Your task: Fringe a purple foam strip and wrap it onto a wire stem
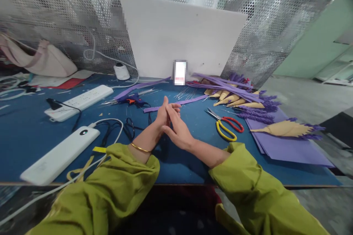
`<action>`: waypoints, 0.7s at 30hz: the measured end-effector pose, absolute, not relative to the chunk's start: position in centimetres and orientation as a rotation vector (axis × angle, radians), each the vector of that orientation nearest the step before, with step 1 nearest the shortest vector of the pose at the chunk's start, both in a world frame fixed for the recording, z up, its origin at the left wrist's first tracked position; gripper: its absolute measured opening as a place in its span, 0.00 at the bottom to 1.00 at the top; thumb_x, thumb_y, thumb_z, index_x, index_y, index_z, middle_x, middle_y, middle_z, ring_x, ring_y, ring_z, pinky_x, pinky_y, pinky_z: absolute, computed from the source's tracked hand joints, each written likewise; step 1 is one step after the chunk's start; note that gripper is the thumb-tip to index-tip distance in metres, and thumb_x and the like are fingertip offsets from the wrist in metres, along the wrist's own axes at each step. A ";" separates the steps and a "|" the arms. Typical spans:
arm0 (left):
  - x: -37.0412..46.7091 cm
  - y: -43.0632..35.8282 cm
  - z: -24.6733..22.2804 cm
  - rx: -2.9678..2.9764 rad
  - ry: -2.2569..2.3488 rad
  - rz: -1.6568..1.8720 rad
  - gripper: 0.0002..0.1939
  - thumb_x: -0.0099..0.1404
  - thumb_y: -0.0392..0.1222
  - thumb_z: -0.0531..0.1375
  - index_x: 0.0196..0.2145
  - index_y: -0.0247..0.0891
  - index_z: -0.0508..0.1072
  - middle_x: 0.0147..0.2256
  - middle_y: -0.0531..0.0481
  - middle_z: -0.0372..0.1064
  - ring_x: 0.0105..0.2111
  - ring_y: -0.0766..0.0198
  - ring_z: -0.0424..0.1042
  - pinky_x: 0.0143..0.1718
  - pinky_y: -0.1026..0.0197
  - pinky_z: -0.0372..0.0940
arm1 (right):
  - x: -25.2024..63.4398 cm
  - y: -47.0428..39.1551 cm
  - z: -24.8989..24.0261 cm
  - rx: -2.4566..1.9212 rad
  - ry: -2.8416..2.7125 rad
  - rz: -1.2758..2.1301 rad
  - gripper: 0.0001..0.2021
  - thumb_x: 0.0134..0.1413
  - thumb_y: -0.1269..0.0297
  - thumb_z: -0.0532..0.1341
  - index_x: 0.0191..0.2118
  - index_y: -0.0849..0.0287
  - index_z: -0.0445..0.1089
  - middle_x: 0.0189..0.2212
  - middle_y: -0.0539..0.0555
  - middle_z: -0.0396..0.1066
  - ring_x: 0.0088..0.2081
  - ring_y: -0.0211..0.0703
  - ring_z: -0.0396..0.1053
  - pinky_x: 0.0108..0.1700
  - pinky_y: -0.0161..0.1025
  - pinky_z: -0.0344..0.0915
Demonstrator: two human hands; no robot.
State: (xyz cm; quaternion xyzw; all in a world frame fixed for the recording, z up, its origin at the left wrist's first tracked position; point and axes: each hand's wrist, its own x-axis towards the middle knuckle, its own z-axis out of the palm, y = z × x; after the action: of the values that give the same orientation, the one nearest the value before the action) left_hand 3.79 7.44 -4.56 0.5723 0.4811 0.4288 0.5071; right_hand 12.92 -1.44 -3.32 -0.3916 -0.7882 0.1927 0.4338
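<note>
Above the blue table my left hand (162, 116) and my right hand (178, 129) meet palm to palm. The fingers of both are stretched out, with the right hand lying over the left. Whether anything lies between the palms is hidden. Just beyond the fingers a purple paper strip (193, 101) crosses the table, near several thin wires (186, 94). Scissors (224, 125) with one red and one yellow handle lie to the right of my hands, blades partly apart. A dark blue glue gun (134, 99) with an orange trigger rests to the left.
At right, wrapped purple flower bundles (234, 99) lie near purple sheets (286, 147) bearing another wrapped bundle (286, 128). A phone (180, 72) leans against a white board (187, 36). At left are a power strip (79, 102), a white power bank (60, 154) and cables.
</note>
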 end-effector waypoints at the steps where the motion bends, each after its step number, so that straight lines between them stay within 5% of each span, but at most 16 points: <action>1: 3.3 8.0 -4.2 1.633 1.346 1.052 0.17 0.70 0.48 0.53 0.45 0.35 0.74 0.43 0.41 0.74 0.44 0.52 0.72 0.46 0.52 0.66 | 12.9 -1.2 -3.5 -0.996 -1.889 0.494 0.30 0.64 0.52 0.52 0.67 0.58 0.50 0.65 0.63 0.54 0.66 0.51 0.52 0.66 0.51 0.51; 5: 2.1 9.1 -3.5 1.920 1.535 1.076 0.14 0.61 0.39 0.60 0.45 0.39 0.75 0.51 0.40 0.71 0.56 0.44 0.62 0.59 0.46 0.53 | 13.6 0.9 -4.8 -1.217 -1.254 0.819 0.15 0.53 0.60 0.62 0.46 0.57 0.70 0.46 0.56 0.71 0.49 0.46 0.68 0.57 0.45 0.62; 13: 2.1 8.3 -3.2 2.047 1.586 0.943 0.01 0.53 0.36 0.64 0.26 0.39 0.75 0.39 0.37 0.74 0.53 0.38 0.63 0.56 0.43 0.49 | 16.9 4.7 -5.2 -1.283 -0.822 1.043 0.07 0.54 0.61 0.61 0.33 0.59 0.67 0.27 0.49 0.70 0.30 0.37 0.71 0.32 0.33 0.68; 21: 4.5 4.4 -1.7 1.722 1.306 0.819 0.08 0.59 0.42 0.61 0.31 0.37 0.78 0.27 0.51 0.74 0.30 0.60 0.71 0.33 0.61 0.62 | 17.9 4.7 -4.1 -1.199 -0.635 1.258 0.13 0.54 0.58 0.65 0.26 0.60 0.65 0.19 0.49 0.69 0.20 0.36 0.69 0.26 0.34 0.70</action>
State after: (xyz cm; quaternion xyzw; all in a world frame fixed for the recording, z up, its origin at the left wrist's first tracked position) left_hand 4.54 4.45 -1.70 0.6817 0.5171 0.3242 0.4035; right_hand 17.92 4.68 -4.06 -0.5176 -0.2740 0.5430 0.6018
